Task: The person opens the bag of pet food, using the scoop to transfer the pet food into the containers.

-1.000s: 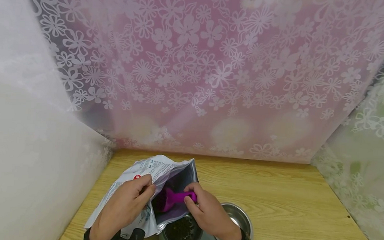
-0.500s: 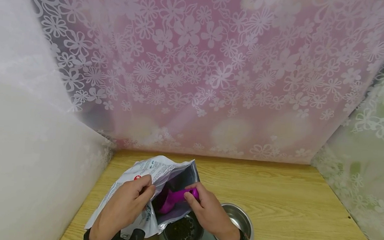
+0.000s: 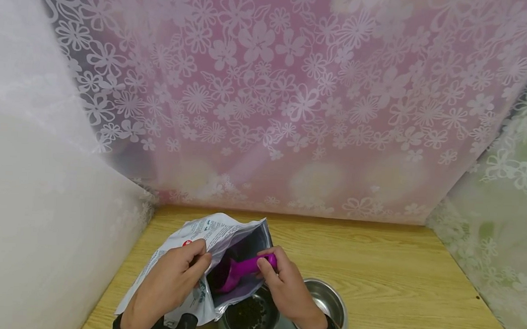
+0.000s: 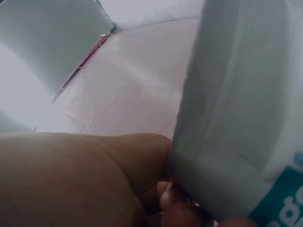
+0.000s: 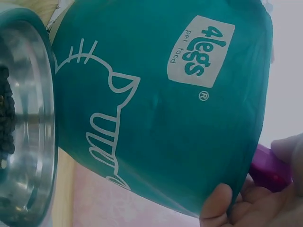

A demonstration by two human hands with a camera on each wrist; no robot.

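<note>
A pet food bag (image 3: pixel 217 229), white on one side and teal on the other, leans with its silver-lined mouth toward the right. My left hand (image 3: pixel 168 279) pinches the near edge of that mouth. With thumb and forefinger my right hand (image 3: pixel 290 295) holds the handle of a magenta scoop (image 3: pixel 240 269), whose head lies inside the bag among dark contents. In the right wrist view, other right fingertips (image 5: pixel 217 203) curl over the bag's edge. Below the mouth sits a steel bowl (image 5: pixel 40 137) with dark kibble (image 3: pixel 246 315) in it, partly covered by the bag and right hand.
A second steel bowl (image 3: pixel 334 302) stands right of the first, partly behind the right wrist. Beneath is a wood-grain table (image 3: pixel 400 281). A pink floral curtain (image 3: pixel 288 111) hangs at the back, with a white sheet (image 3: pixel 42 212) on the left and a green floral one on the right.
My right hand and the scoop handle have shifted slightly up and to the right. The scoop's head stays within the bag. My left hand and the bag hold almost the same place.
</note>
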